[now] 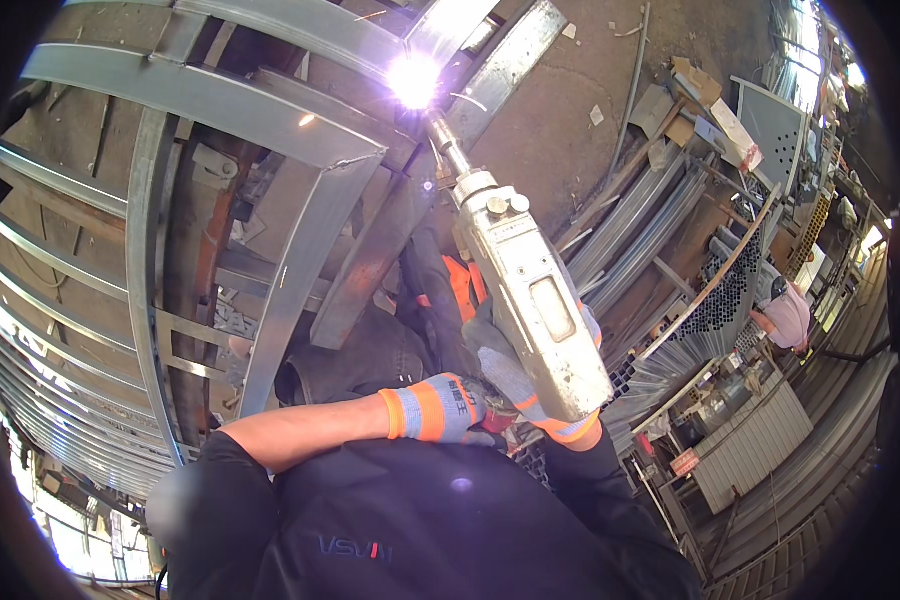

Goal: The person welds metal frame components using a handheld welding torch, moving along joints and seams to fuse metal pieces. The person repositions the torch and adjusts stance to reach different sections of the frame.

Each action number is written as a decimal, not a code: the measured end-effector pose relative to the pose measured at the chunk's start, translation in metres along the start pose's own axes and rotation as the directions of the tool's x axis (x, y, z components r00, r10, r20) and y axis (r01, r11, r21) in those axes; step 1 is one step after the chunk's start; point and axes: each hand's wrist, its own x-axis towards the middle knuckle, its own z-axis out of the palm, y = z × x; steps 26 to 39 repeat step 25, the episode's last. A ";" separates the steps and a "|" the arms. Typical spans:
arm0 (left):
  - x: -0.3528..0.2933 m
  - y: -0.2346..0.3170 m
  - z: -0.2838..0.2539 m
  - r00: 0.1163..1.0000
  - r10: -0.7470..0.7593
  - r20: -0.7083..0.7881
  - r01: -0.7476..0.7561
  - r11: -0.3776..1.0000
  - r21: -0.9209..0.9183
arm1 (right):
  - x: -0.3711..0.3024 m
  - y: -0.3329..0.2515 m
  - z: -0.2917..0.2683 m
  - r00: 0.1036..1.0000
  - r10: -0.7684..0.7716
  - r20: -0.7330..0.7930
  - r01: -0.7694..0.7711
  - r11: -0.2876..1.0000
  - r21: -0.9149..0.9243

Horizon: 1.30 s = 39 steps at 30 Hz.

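My right hand (pixel 510 372), in a grey and orange glove, is closed round a white, worn handheld welding gun (pixel 542 300), whose body hides part of the fingers. The gun's metal nozzle (pixel 448 145) points away from me and up. At its tip a bright purple-white glare (pixel 414 80) covers a joint of the grey metal tube frame (pixel 260 110). My left hand (pixel 448 408), gloved alike, lies across my front against the right hand's wrist area. Its fingers are curled, and whatever they hold is hidden.
Parallel metal bars (pixel 60 340) of the frame extend along the left. At right lie bundled metal tubes (pixel 630 240), cardboard pieces (pixel 695 85) and a stack of square tubes (pixel 735 275). A person in a pink top (pixel 785 318) is bent over farther right.
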 end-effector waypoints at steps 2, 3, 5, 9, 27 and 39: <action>-0.001 -0.001 0.003 1.000 0.002 0.008 -0.002 1.000 0.017 | -0.003 0.003 0.004 0.999 0.006 -0.034 -0.006 1.000 -0.017; -0.001 -0.001 0.004 1.000 0.005 0.008 -0.005 1.000 0.023 | -0.004 0.005 0.004 0.999 -0.003 -0.040 0.002 0.999 -0.035; -0.001 0.000 0.003 0.999 0.021 -0.045 -0.020 1.000 0.021 | -0.008 0.005 0.000 0.999 -0.044 -0.009 0.043 0.996 -0.077; 0.000 0.005 -0.004 0.998 -0.004 -0.068 0.000 0.998 -0.064 | -0.002 -0.003 -0.005 0.999 -0.035 0.028 0.035 0.999 -0.004; -0.003 0.002 0.004 0.996 0.006 -0.085 -0.003 0.999 0.045 | -0.013 0.007 -0.001 0.997 0.015 0.070 -0.025 0.989 0.146; -0.003 0.002 0.004 0.996 0.006 -0.085 -0.003 0.999 0.045 | -0.013 0.007 -0.001 0.997 0.015 0.070 -0.025 0.989 0.146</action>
